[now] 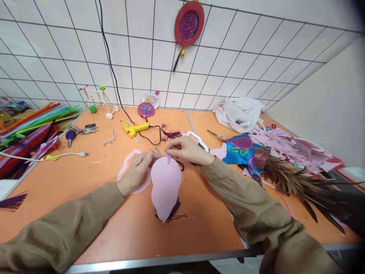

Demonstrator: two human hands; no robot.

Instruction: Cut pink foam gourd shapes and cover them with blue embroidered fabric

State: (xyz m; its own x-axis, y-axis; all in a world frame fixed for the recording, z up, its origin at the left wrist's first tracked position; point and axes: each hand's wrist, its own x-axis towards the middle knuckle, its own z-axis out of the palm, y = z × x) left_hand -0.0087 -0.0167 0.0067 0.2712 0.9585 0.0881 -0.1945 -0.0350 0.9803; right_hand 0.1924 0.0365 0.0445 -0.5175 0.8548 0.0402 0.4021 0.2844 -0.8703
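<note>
A pale pink gourd-shaped cutout (166,186) is held upright above the table, with a small folded strip (169,159) at its top. My right hand (186,149) pinches that strip between thumb and fingertips. At the cutout's upper left edge, my left hand (137,170) is closed, its thumb and fingers together against the edge; the fingertips are partly hidden. A dark purple tassel (176,209) shows behind the cutout's lower end. Scissors, partly covered, lie behind it, with a black handle (180,165) showing. A curved pink paper strip (125,164) lies around my left hand.
Farther back lies a yellow glue gun (135,128) with a black cord. Keys (82,130), a white cable (68,154) and colourful pipe cleaners (37,121) are on the left. At right are blue floral fabric (239,150), brown feathers (288,175), pink scraps (285,142) and a white bag (238,114).
</note>
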